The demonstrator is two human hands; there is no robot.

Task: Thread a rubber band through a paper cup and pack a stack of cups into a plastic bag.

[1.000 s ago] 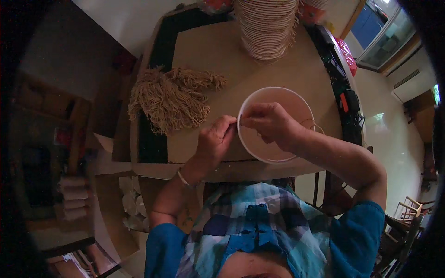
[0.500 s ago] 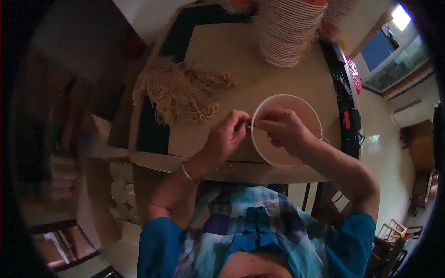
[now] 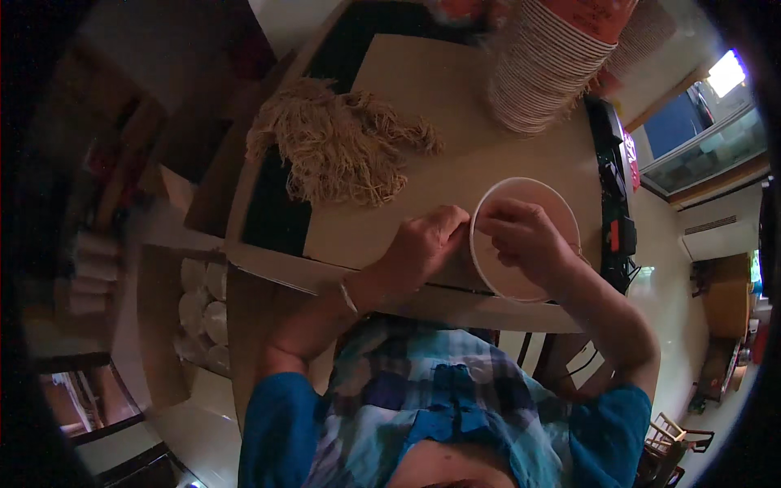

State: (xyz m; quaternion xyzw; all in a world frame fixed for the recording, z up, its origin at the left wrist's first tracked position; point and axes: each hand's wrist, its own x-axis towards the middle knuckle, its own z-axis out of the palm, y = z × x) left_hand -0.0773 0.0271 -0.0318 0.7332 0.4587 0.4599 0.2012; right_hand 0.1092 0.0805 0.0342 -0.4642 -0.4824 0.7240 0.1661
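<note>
Head view: tan tabletop [image 3: 464,163], pale floor [image 3: 663,317] at right; left fingers [image 3: 449,220] and right fingers [image 3: 504,213] touch a white bucket [image 3: 545,193], grasp unclear

passage: between tan strands [image 3: 338,142] and cup stack [image 3: 553,69] | obstacle: right hand [image 3: 529,240] over white cup [image 3: 506,276]

No text readable. Red-sided topmost tub [image 3: 587,23] of stack [image 3: 547,77], beyond white-rimmed open tub [image 3: 547,193]: dark print, too blurred to make out.
</note>
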